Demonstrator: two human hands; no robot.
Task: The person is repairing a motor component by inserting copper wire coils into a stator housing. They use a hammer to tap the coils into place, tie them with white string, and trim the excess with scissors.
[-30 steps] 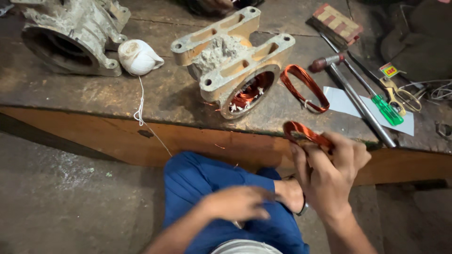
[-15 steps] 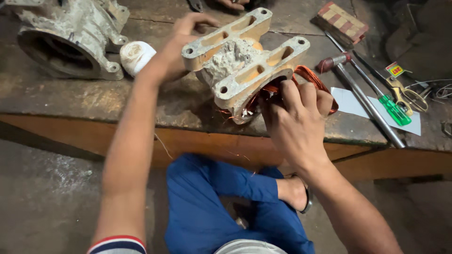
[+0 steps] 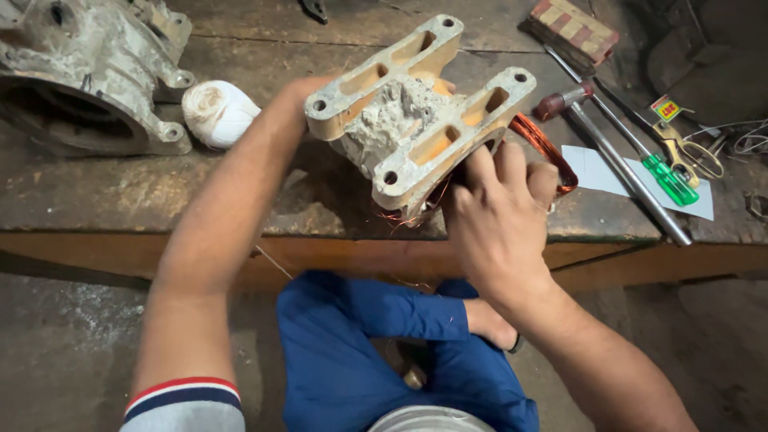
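A pale, grimy metal motor housing stands tilted on the wooden workbench. My left hand reaches behind its far left side and grips it, mostly hidden by the casting. My right hand presses against the housing's open front, fingers curled at the copper wire coil that sticks out to the right. Loose copper strands show under the housing.
A second grey metal casing lies at the back left, a ball of white string beside it. On the right lie a hammer, a green-handled screwdriver, scissors, white paper and a checkered box.
My left hand rose from my lap to the housing's far side. My right hand carried the copper coil from the bench edge up to the housing's opening. The housing is now tilted.
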